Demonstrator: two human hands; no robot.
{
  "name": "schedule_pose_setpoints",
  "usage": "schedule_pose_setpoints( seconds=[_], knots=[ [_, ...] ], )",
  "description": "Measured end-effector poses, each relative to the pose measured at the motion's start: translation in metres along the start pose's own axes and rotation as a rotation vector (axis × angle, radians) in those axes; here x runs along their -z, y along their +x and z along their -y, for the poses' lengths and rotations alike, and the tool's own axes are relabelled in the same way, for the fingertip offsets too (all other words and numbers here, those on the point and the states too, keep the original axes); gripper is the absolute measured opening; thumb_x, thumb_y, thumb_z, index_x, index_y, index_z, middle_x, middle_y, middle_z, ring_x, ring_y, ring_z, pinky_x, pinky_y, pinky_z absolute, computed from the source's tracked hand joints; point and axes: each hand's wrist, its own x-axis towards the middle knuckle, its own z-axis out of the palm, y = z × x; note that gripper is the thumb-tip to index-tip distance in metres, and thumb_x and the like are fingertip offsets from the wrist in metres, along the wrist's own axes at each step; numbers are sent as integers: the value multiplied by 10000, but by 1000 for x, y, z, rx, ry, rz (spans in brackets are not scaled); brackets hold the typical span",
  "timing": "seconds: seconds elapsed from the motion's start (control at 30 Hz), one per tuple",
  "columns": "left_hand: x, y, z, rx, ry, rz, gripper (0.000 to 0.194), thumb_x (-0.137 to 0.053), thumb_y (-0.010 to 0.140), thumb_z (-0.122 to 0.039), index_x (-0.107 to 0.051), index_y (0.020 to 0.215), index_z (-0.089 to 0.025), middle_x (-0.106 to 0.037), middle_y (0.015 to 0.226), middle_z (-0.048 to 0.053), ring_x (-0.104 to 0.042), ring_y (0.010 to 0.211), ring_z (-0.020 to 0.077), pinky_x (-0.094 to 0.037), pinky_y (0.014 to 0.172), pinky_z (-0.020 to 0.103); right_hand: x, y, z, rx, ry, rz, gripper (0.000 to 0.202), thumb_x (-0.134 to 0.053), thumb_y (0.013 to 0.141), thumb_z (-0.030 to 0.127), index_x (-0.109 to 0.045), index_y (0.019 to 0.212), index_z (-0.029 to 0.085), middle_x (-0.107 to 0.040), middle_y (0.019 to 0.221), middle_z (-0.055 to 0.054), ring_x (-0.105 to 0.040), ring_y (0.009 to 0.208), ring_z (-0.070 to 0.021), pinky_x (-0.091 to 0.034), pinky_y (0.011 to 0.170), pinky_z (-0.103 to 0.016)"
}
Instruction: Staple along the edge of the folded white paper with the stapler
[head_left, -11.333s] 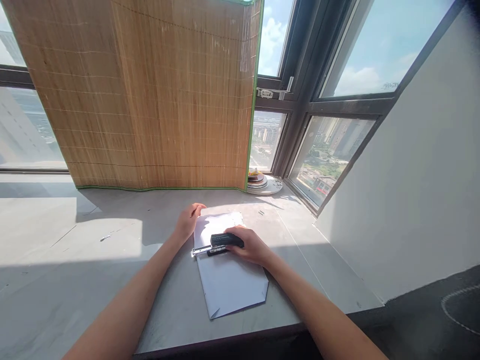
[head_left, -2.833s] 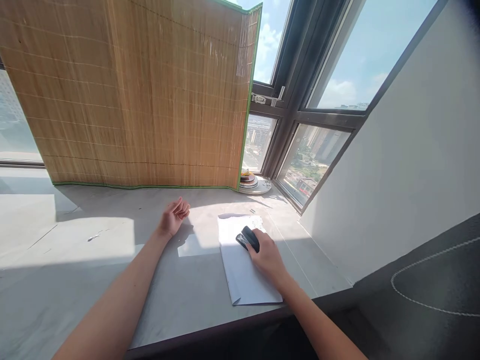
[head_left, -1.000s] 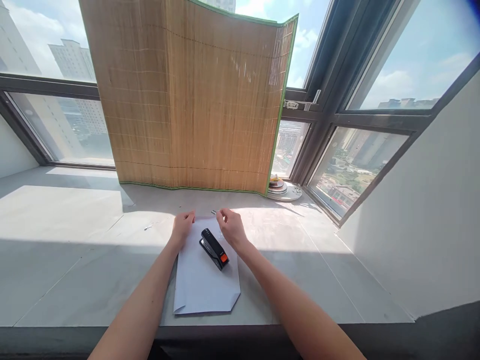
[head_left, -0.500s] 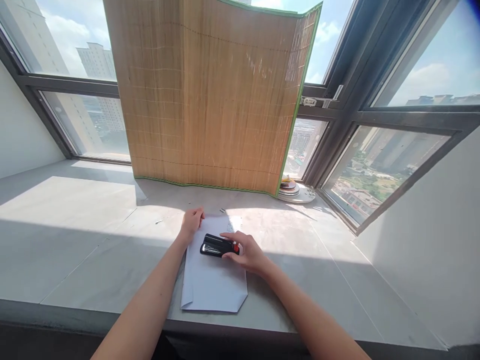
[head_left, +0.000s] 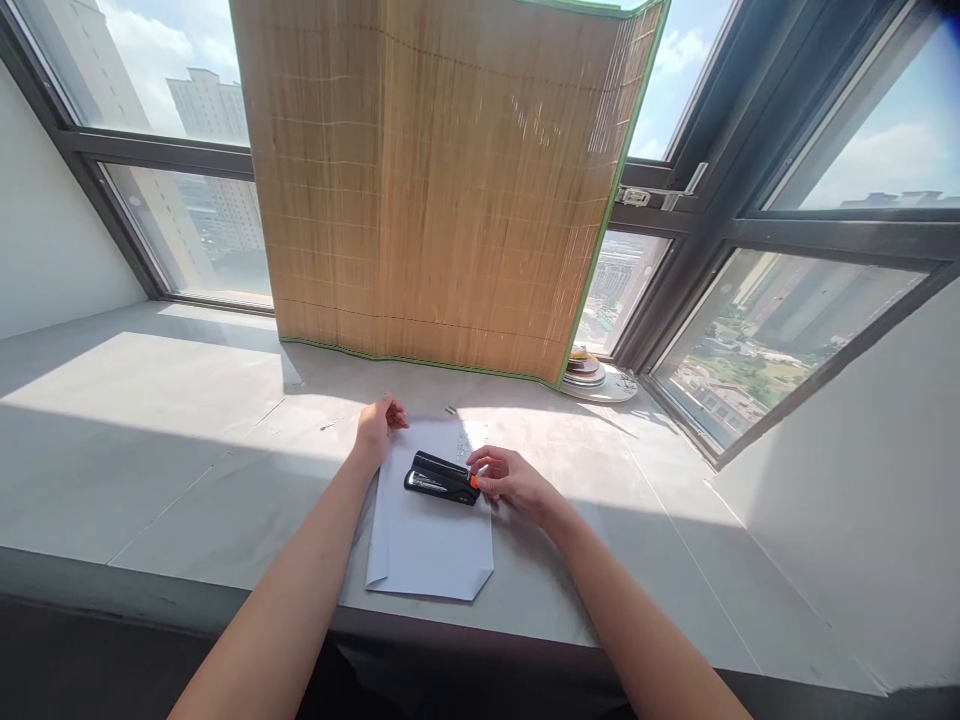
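A black stapler [head_left: 439,478] with an orange part at its right end lies over a white folded paper stack [head_left: 435,550]. My right hand [head_left: 514,482] is closed at that orange end, thumb and fingers about it. Beside the paper's top left corner is my left hand [head_left: 379,428], its fingers curled in and nothing visible in them. The paper's lower right corner is folded back, and a narrow fold runs along its left edge. Dark print shows faintly near the upper right of the paper. Whether the stapler touches the paper all along is unclear.
Two tiny metallic pieces [head_left: 451,410] lie on the pale stone sill [head_left: 187,410] beyond the paper. A bamboo mat [head_left: 442,200] with green edging stands against the window. Stacked plates [head_left: 600,382] sit at the right rear. The sill's front edge runs below the paper.
My right hand has shifted back to the stapler's orange end, baring more of its body. The left hand's fingers have lifted and loosened at the paper's corner. The view has tilted slightly.
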Motion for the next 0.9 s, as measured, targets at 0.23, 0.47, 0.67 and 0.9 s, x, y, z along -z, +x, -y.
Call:
schedule_pose_setpoints(
  seconds=[0.23, 0.47, 0.67, 0.9],
  knots=[
    [0, 0, -2, 32, -7, -30, 335, -699, 834, -433, -609, 635, -179, -591, 558, 23, -565, 495, 140, -509, 549, 272, -3, -3, 3, -41, 29, -77, 472, -889, 678, 416, -694, 1056, 213, -658, 1008, -42, -451, 534, -72, -338, 453, -236],
    [-1, -3, -11, 57, -195, -63, 309, -704, 886, -363, -589, 669, -176, -585, 598, 3, -550, 510, 123, -518, 553, 260, -37, 3, 4, 318, -539, -162, 506, -858, 762, 413, -718, 1222, 256, -732, 1163, -76, -646, 1015, -246, -533, 832, -359],
    [-7, -9, -22, 60, -559, -108, 276, -525, 1013, -252, -640, 776, -169, -627, 689, 35, -639, 632, 133, -603, 730, 285, -43, 5, -8, 433, -645, -393, 266, -748, 852, 267, -777, 1116, 278, -748, 934, -43, -667, 829, -229, -540, 730, -347],
    [-54, -43, -16, 374, -629, 212, 584, -329, 1080, -535, -679, 1199, -83, -688, 1298, 254, -690, 1229, 301, -580, 1041, 433, -26, -6, 1, 818, -1085, -521, 465, -586, 975, 103, -694, 1348, 358, -747, 1229, -67, -642, 1058, -274, -519, 961, -480]
  ],
)
